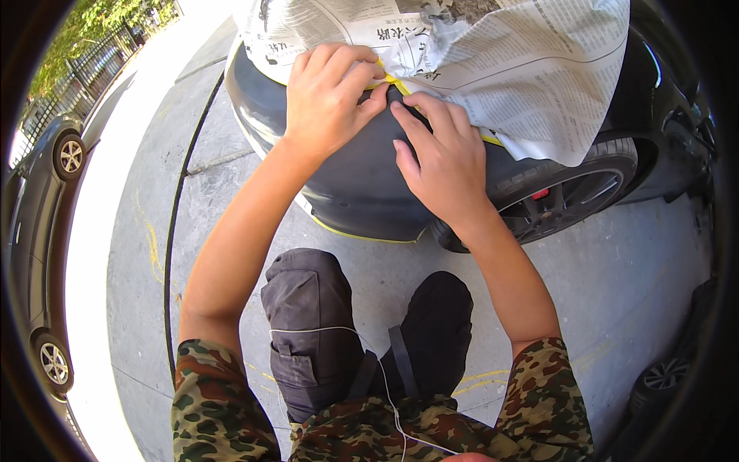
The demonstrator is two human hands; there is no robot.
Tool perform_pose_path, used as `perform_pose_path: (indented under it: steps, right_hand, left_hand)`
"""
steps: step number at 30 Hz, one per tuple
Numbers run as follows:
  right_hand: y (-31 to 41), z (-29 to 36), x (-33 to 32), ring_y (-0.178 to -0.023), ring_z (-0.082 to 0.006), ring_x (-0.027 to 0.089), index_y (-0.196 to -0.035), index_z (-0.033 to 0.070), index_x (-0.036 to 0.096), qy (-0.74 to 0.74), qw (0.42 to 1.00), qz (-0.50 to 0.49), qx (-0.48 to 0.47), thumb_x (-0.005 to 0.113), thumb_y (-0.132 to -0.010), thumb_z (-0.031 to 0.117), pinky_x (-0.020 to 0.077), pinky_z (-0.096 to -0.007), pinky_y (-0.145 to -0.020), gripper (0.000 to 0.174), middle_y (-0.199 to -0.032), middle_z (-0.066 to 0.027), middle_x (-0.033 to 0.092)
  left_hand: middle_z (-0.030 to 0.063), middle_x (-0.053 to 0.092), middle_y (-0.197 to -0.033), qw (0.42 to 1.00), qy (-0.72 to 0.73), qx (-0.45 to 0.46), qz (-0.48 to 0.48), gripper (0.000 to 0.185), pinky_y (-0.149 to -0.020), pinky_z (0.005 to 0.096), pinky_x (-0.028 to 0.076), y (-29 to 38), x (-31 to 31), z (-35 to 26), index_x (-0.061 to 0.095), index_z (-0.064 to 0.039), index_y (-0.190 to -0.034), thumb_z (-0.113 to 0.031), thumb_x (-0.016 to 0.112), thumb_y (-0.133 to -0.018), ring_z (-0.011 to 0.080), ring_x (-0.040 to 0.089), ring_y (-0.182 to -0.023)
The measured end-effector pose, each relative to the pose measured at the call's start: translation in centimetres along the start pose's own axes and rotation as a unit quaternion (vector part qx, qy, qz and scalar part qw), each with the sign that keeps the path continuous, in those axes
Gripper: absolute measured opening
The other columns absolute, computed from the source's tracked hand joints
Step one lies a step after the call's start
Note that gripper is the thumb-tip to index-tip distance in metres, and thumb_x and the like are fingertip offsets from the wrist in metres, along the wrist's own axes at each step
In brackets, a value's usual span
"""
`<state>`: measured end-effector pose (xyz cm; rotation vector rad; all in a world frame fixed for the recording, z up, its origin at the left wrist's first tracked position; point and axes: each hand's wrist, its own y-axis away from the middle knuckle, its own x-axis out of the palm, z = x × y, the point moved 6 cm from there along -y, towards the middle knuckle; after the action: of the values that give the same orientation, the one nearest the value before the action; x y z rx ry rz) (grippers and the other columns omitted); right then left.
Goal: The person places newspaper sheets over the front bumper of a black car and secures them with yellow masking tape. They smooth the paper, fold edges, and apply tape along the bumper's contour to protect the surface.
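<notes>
A dark grey, matte car bumper (369,167) curves in front of me, with newspaper sheets (537,86) draped over the bodywork above it. Yellow masking tape (398,85) runs along the paper's lower edge and meets at a corner between my hands. The thumb and index finger of my left hand (329,98) pinch the tape at that corner. Just right of it, my right hand (447,150) rests with spread fingers against the taped edge and the panel, holding nothing. Its palm side is hidden.
A car wheel (554,199) with a red brake caliper stands right of the bumper. More yellow tape (369,235) lines the bumper's bottom edge. A white cable (384,375) hangs across my lap. On the left, a parked car (37,231) stands beyond a dark floor groove (173,231).
</notes>
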<state>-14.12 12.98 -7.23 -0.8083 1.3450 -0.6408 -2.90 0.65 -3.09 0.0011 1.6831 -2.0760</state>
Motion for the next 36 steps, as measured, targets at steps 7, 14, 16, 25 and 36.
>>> perform_pose_path:
  steps: [7,14,16,25,36]
  right_hand:
    - [-0.1,-0.1,-0.1,-0.115,-0.0237,0.062,-0.128,0.011,0.074,0.003,1.000,-0.010,-0.004,0.085,-0.079,0.015,0.0541,-0.0391,-0.085,0.051,-0.130,0.0010,0.063]
    - [-0.1,-0.1,0.0,-0.116,-0.0261,0.063,-0.130,0.009,0.074,-0.009,1.000,0.002,0.009,0.083,-0.081,0.012,0.0540,-0.0409,-0.089,0.050,-0.133,-0.0013,0.065]
    - [-0.2,0.0,-0.1,-0.115,-0.0236,0.063,-0.128,0.010,0.075,0.002,1.000,-0.010,-0.003,0.084,-0.080,0.015,0.0537,-0.0405,-0.083,0.049,-0.133,0.0006,0.065]
    - [-0.2,0.2,-0.2,-0.115,-0.0244,0.063,-0.126,0.008,0.075,0.004,1.000,-0.011,-0.007,0.083,-0.081,0.014,0.0542,-0.0411,-0.084,0.046,-0.132,0.0001,0.065]
    - [-0.1,0.1,-0.9,-0.118,-0.0282,0.064,-0.127,0.007,0.074,-0.032,0.999,0.019,0.011,0.084,-0.082,0.015,0.0546,-0.0432,-0.090,0.047,-0.134,-0.0041,0.066]
  left_hand:
    - [0.0025,0.075,-0.128,0.999,-0.013,-0.024,0.027,0.036,-0.093,0.0401,0.047,2.3,-0.8,-1.2,0.079,-0.011,-0.117,-0.016,0.085,-0.081,0.0263,0.068,-0.117]
    - [0.0105,0.063,-0.155,0.994,-0.013,-0.050,0.101,0.055,-0.109,0.0462,0.042,4.3,-0.1,-2.6,0.070,-0.007,-0.143,-0.030,0.075,-0.093,0.0308,0.056,-0.145]
    - [0.0108,0.060,-0.159,0.993,-0.014,-0.063,0.100,0.060,-0.112,0.0484,0.040,4.4,0.0,-2.7,0.067,-0.007,-0.147,-0.032,0.075,-0.093,0.0307,0.053,-0.148]
    - [0.0119,0.050,-0.168,0.985,0.002,-0.062,0.161,0.068,-0.120,0.0540,0.035,3.8,0.2,-2.6,0.059,-0.006,-0.154,-0.033,0.074,-0.093,0.0319,0.044,-0.156]
    - [0.0126,0.044,-0.171,0.978,0.030,-0.030,0.206,0.070,-0.126,0.0564,0.032,3.3,-0.3,-2.2,0.055,-0.008,-0.158,-0.035,0.073,-0.096,0.0306,0.040,-0.159]
